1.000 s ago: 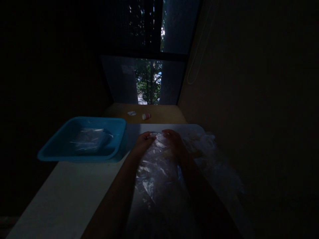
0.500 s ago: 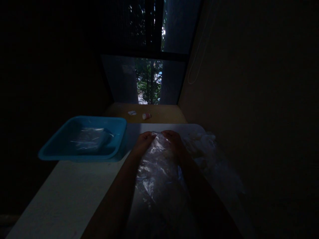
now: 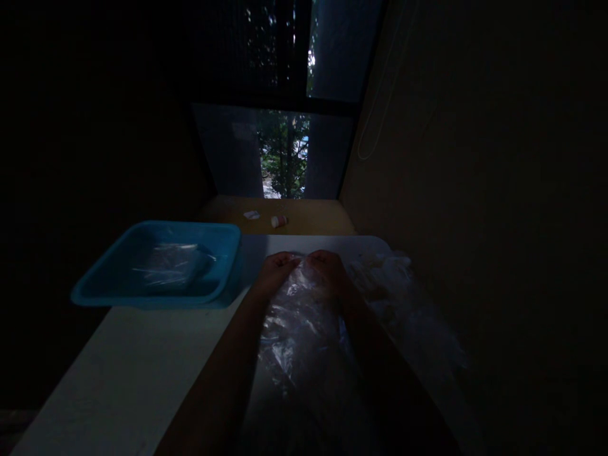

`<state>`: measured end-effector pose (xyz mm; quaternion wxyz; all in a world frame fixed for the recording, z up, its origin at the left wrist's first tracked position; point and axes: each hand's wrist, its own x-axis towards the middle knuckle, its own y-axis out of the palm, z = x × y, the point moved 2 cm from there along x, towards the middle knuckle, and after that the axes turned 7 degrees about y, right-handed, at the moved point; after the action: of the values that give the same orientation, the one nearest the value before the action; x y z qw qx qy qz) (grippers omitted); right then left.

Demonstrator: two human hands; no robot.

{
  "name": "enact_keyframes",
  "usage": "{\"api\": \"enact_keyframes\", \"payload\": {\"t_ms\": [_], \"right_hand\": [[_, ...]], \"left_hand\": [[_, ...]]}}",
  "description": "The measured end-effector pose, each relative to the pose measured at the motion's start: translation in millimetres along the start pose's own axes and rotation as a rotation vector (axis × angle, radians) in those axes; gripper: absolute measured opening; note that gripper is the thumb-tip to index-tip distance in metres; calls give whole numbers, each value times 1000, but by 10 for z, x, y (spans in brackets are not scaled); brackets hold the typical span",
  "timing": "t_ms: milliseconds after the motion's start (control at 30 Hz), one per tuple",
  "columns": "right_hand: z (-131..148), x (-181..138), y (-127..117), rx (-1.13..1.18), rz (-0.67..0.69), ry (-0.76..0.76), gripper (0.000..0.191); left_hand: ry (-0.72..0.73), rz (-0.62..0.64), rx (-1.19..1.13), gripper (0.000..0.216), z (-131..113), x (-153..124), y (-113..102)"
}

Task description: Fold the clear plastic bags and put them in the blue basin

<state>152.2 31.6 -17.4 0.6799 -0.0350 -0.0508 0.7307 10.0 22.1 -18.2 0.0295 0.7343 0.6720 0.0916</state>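
Note:
A clear plastic bag [image 3: 289, 335] stretches between my forearms over the white table [image 3: 128, 367], its near end lost in shadow. At its far end my left hand [image 3: 277, 269] pinches the edge with curled fingers. Close beside it, my right hand [image 3: 327, 266] grips the same edge from the right, thumb towards the left one. Both hands are closed on the plastic, a small gap between them. The scene is very dark, so what the bag contains, if anything, cannot be made out.
On the table's left stands a blue plastic basin [image 3: 223, 288] with clear plastic packets [image 3: 171, 263] inside. A heap of crumpled clear plastic [image 3: 403, 304] lies along the right edge. Beyond, a wooden sill [image 3: 318, 218] carries a small cup-like roll [image 3: 280, 221] and a white scrap [image 3: 251, 215].
My fingers have shifted slightly at the bag's far edge, the thumbs drawing a little nearer each other. The bag, basin and plastic heap stay about where they were.

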Motion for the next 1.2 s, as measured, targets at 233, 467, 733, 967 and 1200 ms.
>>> {"api": "enact_keyframes", "payload": {"t_ms": [233, 467, 733, 967, 1200], "right_hand": [[5, 10, 38, -12, 27, -5, 16], [-37, 32, 47, -16, 46, -34, 17], [15, -12, 29, 0, 13, 23, 18], [0, -16, 10, 14, 2, 63, 18], [8, -28, 0, 59, -12, 50, 18]], "left_hand": [[48, -32, 47, 21, -21, 16, -13], [77, -34, 83, 12, -67, -1, 3], [61, -107, 46, 16, -42, 15, -33], [40, -127, 18, 17, -15, 27, -49], [54, -122, -35, 16, 24, 40, -61]]}}
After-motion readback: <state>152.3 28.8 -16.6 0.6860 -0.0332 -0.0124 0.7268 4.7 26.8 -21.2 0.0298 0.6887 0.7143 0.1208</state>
